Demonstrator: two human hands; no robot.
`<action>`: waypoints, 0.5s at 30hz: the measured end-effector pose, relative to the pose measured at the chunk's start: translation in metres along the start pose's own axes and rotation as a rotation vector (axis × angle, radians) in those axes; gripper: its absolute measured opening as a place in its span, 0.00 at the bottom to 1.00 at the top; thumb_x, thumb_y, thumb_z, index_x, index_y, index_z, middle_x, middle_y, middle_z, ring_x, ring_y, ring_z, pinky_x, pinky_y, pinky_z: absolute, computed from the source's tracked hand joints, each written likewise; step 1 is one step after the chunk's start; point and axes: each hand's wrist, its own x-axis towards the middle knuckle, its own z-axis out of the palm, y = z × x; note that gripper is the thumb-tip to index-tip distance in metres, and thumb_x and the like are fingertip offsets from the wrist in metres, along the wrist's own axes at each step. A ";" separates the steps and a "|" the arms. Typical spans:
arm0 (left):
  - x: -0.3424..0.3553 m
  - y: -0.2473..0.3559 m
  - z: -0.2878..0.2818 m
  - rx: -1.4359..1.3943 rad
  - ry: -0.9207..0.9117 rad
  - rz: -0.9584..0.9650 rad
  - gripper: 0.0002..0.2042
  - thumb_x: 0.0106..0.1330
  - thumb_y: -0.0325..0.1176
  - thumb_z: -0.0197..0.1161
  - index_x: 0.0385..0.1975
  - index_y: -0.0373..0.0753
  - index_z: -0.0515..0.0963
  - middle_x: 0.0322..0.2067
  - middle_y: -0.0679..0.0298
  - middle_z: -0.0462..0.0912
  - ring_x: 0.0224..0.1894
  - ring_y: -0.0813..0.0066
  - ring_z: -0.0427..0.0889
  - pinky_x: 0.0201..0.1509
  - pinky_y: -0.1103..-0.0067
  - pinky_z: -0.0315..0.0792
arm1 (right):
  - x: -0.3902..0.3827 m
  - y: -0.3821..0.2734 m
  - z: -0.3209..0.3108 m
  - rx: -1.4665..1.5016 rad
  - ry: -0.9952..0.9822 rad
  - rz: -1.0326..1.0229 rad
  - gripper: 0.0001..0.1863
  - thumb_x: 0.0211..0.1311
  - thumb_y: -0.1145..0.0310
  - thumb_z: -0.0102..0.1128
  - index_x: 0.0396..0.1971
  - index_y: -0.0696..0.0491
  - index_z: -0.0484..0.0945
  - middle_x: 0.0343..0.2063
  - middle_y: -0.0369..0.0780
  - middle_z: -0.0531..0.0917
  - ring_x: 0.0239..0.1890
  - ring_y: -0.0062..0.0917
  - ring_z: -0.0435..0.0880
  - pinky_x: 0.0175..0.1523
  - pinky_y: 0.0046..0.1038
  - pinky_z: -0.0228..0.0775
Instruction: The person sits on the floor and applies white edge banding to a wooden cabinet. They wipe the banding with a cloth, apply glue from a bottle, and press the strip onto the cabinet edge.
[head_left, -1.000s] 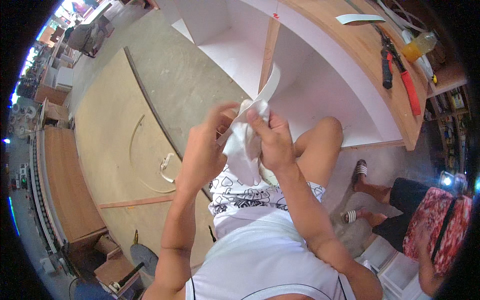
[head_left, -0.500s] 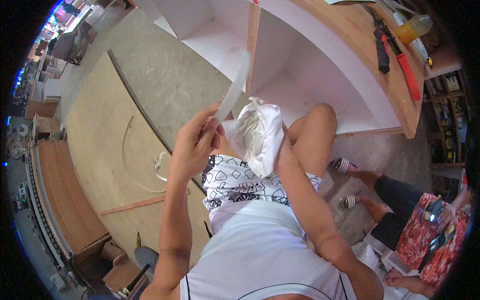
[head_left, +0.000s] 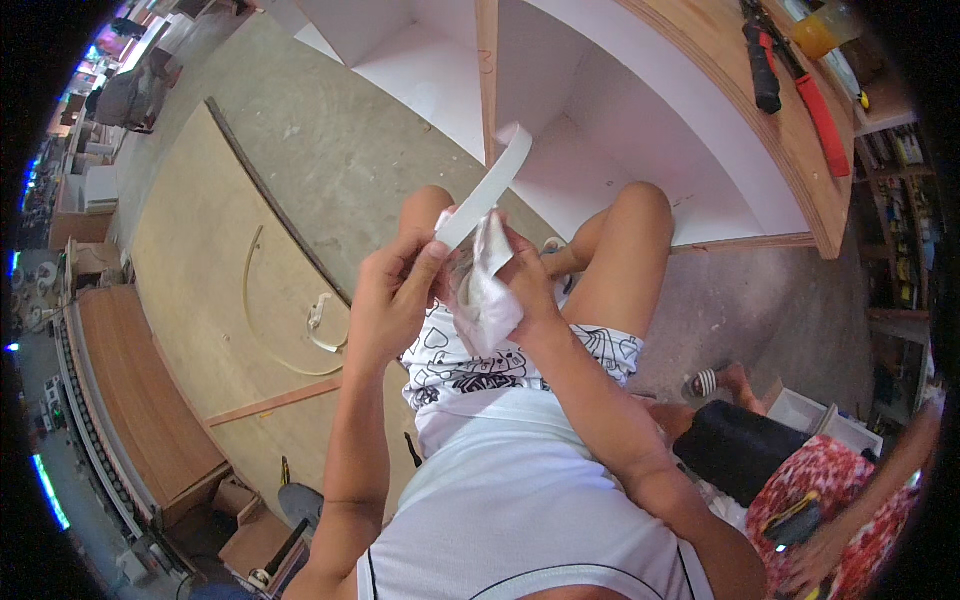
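Observation:
Over my lap, my left hand pinches a narrow white strip between thumb and fingers. The strip slants up and to the right, its far end curling over in front of the cabinet. A crumpled, soiled white cloth is bunched in my right hand, close against the strip's lower end. The fingers of my left hand also reach the cloth's edge; whether they grip it is hidden.
A white-lined wooden cabinet with curved front stands ahead. Red-and-black-handled cutters lie on its top. At left, a plywood sheet carries a curved strip. A person in a red patterned garment is at lower right.
The cloth has folded up and come closer to the strip and my left hand. The strip has tilted further right. The person at lower right has shifted down and bent over.

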 end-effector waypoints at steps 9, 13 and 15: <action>-0.005 -0.001 0.026 0.066 0.137 -0.090 0.12 0.79 0.35 0.56 0.36 0.33 0.79 0.23 0.72 0.75 0.24 0.86 0.71 0.27 0.83 0.64 | 0.002 0.008 -0.013 0.485 -0.265 0.207 0.28 0.79 0.44 0.43 0.65 0.49 0.70 0.55 0.43 0.80 0.56 0.37 0.81 0.62 0.42 0.76; -0.003 -0.006 0.025 0.191 0.097 -0.075 0.12 0.78 0.35 0.58 0.37 0.32 0.80 0.24 0.71 0.76 0.27 0.85 0.71 0.29 0.81 0.65 | 0.006 0.015 -0.028 0.541 -0.200 0.187 0.26 0.80 0.47 0.43 0.63 0.49 0.72 0.55 0.43 0.81 0.57 0.38 0.81 0.61 0.45 0.77; -0.001 -0.010 0.022 0.279 0.118 -0.058 0.11 0.76 0.34 0.59 0.38 0.30 0.79 0.25 0.69 0.78 0.28 0.83 0.72 0.31 0.79 0.67 | 0.001 0.020 -0.024 0.327 -0.149 0.061 0.21 0.78 0.54 0.53 0.61 0.50 0.74 0.53 0.42 0.82 0.53 0.34 0.83 0.56 0.39 0.80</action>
